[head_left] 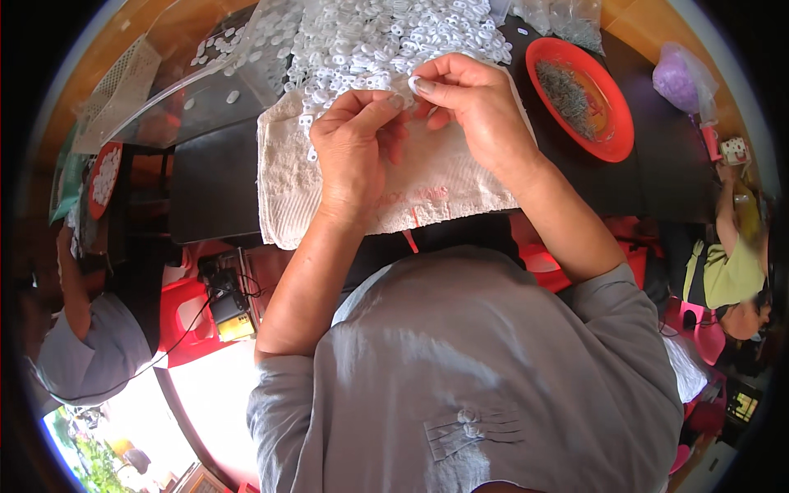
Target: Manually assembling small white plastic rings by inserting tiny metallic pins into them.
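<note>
My left hand (349,140) and my right hand (481,107) are raised close together over a beige towel (296,201). Between the thumb and fingers of the right hand is a small white plastic piece (413,84). The left thumb and forefinger are pinched together, a short gap from it; whatever they hold is too small to make out. Just beyond both hands lies a large heap of small white plastic pieces (370,49) with holes in them. A few of these lie loose on the towel by the left hand.
An oval red tray (622,135) with many thin grey metal bits stands right on the dark table (214,185). Clear plastic sheeting (189,90) stands at the left. A purple bag (675,78) sits far right. Co-workers sit at both sides, one in grey (103,345), one in yellow-green (727,271).
</note>
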Demonstrator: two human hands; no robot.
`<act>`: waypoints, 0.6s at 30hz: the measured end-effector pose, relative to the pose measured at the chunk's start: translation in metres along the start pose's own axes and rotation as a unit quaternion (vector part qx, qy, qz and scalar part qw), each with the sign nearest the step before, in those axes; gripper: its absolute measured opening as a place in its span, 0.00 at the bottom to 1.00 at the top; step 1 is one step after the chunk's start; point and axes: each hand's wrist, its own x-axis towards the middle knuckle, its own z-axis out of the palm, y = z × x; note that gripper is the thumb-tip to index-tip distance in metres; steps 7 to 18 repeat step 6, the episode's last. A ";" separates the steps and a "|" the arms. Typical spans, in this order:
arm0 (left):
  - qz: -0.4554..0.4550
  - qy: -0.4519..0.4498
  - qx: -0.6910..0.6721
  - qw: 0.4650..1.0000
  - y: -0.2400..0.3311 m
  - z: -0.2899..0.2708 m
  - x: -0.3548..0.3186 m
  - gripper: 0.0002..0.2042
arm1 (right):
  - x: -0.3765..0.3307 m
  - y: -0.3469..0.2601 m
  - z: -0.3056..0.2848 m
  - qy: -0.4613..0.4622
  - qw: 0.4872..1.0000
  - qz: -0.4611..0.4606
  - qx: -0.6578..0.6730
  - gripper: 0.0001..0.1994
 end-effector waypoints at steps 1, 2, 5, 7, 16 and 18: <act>0.011 0.005 0.008 1.000 -0.001 0.001 0.000 0.04 | -0.001 0.000 -0.001 -0.004 1.000 -0.002 -0.006 0.08; 0.023 0.011 0.015 1.000 -0.001 0.002 -0.001 0.04 | -0.001 0.000 -0.001 -0.007 1.000 -0.004 -0.012 0.08; 0.044 0.017 0.040 0.998 -0.002 0.003 -0.002 0.04 | -0.003 0.002 0.001 -0.010 1.000 -0.009 -0.017 0.07; 0.043 0.017 0.041 0.998 -0.002 0.003 -0.003 0.04 | -0.002 0.003 -0.001 -0.019 0.999 -0.009 -0.031 0.08; 0.043 0.017 0.041 0.998 -0.002 0.003 -0.003 0.04 | -0.002 0.003 -0.001 -0.019 0.999 -0.009 -0.031 0.08; 0.043 0.017 0.041 0.998 -0.002 0.003 -0.003 0.04 | -0.002 0.003 -0.001 -0.019 0.999 -0.009 -0.031 0.08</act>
